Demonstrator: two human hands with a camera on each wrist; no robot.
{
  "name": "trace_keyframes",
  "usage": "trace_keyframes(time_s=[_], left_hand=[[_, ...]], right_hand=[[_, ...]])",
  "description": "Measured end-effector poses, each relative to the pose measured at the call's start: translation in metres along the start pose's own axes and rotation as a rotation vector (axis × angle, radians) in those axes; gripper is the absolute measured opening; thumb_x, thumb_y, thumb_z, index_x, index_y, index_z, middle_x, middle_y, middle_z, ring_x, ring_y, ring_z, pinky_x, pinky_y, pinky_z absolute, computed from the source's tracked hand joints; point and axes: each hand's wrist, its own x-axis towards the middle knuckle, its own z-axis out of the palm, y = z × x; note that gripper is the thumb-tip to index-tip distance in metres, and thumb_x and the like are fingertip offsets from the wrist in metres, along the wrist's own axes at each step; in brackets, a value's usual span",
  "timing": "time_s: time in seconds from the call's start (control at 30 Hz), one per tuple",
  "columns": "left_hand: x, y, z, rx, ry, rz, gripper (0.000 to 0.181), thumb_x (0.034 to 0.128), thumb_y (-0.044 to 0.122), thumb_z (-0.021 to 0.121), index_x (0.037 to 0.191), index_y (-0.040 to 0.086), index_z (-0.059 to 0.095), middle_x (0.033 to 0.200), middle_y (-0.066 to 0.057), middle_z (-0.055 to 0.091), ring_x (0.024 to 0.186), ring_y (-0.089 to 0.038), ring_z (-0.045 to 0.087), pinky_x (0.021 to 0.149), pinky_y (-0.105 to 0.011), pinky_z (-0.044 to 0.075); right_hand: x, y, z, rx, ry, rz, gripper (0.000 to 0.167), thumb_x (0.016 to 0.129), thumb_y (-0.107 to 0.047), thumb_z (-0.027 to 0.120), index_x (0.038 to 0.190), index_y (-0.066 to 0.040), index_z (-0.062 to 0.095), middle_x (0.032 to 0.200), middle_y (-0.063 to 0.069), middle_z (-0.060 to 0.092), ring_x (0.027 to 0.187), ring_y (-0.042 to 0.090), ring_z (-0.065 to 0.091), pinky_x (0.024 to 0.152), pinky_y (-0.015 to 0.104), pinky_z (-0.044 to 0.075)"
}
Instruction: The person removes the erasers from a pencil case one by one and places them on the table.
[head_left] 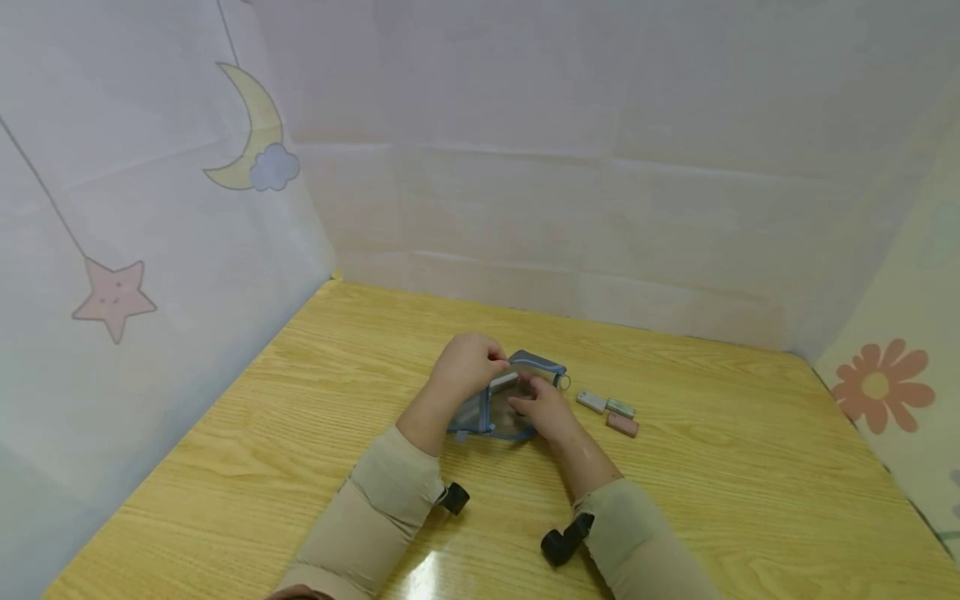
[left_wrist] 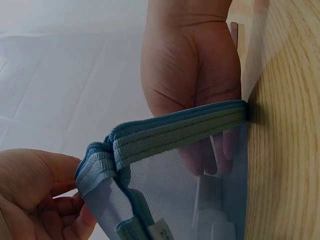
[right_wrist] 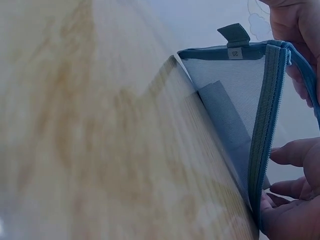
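Observation:
A blue-trimmed mesh zip pouch (head_left: 537,361) stands unzipped on the table between the hands. The left hand (head_left: 467,365) pinches the upper rim of its opening, as the left wrist view also shows. Fingers of the right hand (head_left: 549,408) reach through the opening; in the left wrist view these fingers (left_wrist: 192,162) look mostly straight behind the mesh. Pale rectangular blocks (right_wrist: 225,110) show inside the pouch, near the right fingertips. Nothing is clearly gripped by the right hand. Right of the pouch lie three small blocks: white (head_left: 591,402), green (head_left: 621,408) and pink (head_left: 622,425).
The wood-grain table (head_left: 262,433) meets pale cloth walls (head_left: 525,208) at its back and left. A metal ring (head_left: 565,382) hangs at the pouch's right corner. Black wrist cameras sit under both sleeves, the right one (head_left: 564,542) low over the table.

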Motion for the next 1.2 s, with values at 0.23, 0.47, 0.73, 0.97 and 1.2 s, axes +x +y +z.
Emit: trace_keyframes(time_s=[0.23,0.47,0.73,0.97,1.2], left_hand=[[0.0009,0.0026,0.0004,0.014,0.002,-0.013,0.012,0.0875,0.025,0.063,0.081,0.02,0.071,0.082,0.007,0.064,0.068,-0.01,0.055,0.061,-0.026,0.046],[0.0013,0.0017,0.0011,0.016,-0.004,-0.015,0.012,0.0878,0.026,0.062,0.081,0.021,0.071,0.082,0.008,0.065,0.069,-0.009,0.055,0.062,-0.026,0.046],[0.0014,0.0008,0.0011,0.018,-0.012,-0.022,0.013,0.0881,0.026,0.062,0.082,0.021,0.071,0.085,0.007,0.065,0.07,-0.009,0.055,0.061,-0.026,0.046],[0.0008,0.003,0.0003,0.02,-0.012,-0.025,0.012,0.0874,0.026,0.063,0.083,0.019,0.071,0.086,0.006,0.065,0.072,-0.01,0.055,0.062,-0.025,0.047],[0.0003,0.0041,-0.0001,0.005,-0.014,-0.029,0.012,0.0876,0.026,0.062,0.084,0.019,0.071,0.086,0.006,0.065,0.071,-0.01,0.056,0.062,-0.026,0.047]], right_hand=[[-0.0001,0.0006,-0.0019,-0.005,0.022,-0.019,0.041,0.089,-0.007,0.057,0.127,0.003,0.047,0.131,0.021,0.045,0.103,0.029,0.053,0.081,0.037,0.047],[0.0002,0.0026,-0.0006,-0.005,0.044,-0.025,0.04,0.087,-0.004,0.059,0.126,0.001,0.048,0.124,0.02,0.051,0.099,0.028,0.055,0.079,0.035,0.047],[0.0035,0.0055,0.0008,-0.109,0.09,-0.032,0.033,0.084,-0.005,0.062,0.117,-0.004,0.057,0.109,0.014,0.059,0.091,0.023,0.056,0.072,0.033,0.048],[0.0022,0.0035,0.0019,-0.128,0.111,-0.025,0.022,0.083,-0.002,0.063,0.105,0.0,0.058,0.103,0.013,0.059,0.086,0.021,0.058,0.07,0.031,0.048],[0.0001,0.0014,0.0015,-0.177,0.12,-0.06,0.019,0.081,-0.002,0.064,0.1,0.001,0.061,0.093,0.011,0.06,0.084,0.021,0.058,0.07,0.032,0.048]])
